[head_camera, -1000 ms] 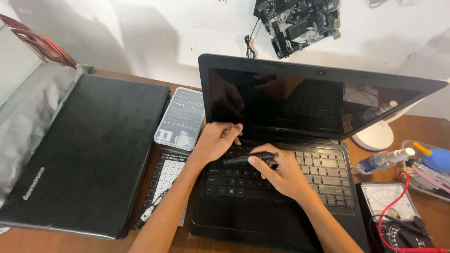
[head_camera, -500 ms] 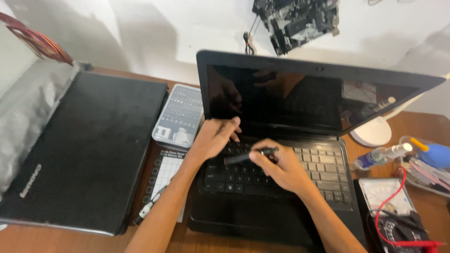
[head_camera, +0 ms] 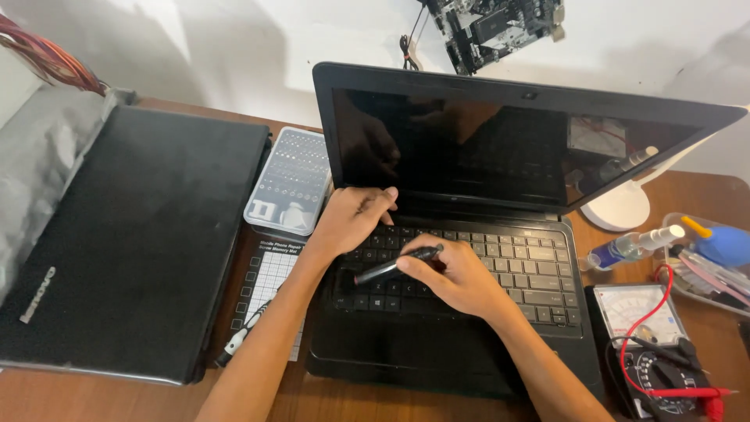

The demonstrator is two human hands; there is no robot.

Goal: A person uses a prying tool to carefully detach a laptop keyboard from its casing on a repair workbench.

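A slim black tool (head_camera: 398, 264) is pinched between thumb and the fingers (head_camera: 418, 266) of the right hand (head_camera: 453, 277), held nearly flat over the keyboard (head_camera: 500, 262) with its far end aimed leftward across the keys; that low angle looks suited to working at or under a key rather than pressing down. The left hand (head_camera: 351, 223) is laid on the upper left of the keyboard, fingers curled loosely and gripping nothing, apparently placed there to steady the open black laptop (head_camera: 469, 234). The dark screen (head_camera: 484, 152) is tilted back, so room is left above the keys, though the hinge edge sits close behind the left knuckles. Beside the laptop's left edge, a gridded repair mat (head_camera: 269, 281) is seen with a small screwdriver (head_camera: 242, 336) lying on it, within easy reach. Just beyond, a clear case of driver bits (head_camera: 289, 184) is set, and further left a closed black laptop (head_camera: 133, 234) takes up much of the tabletop (head_camera: 703, 195). On the right, free space is squeezed by a multimeter (head_camera: 648, 344) with red leads, a small spray bottle (head_camera: 633, 244) and a white lamp base (head_camera: 617, 209). A circuit board (head_camera: 492, 27) is hung on the wall above.
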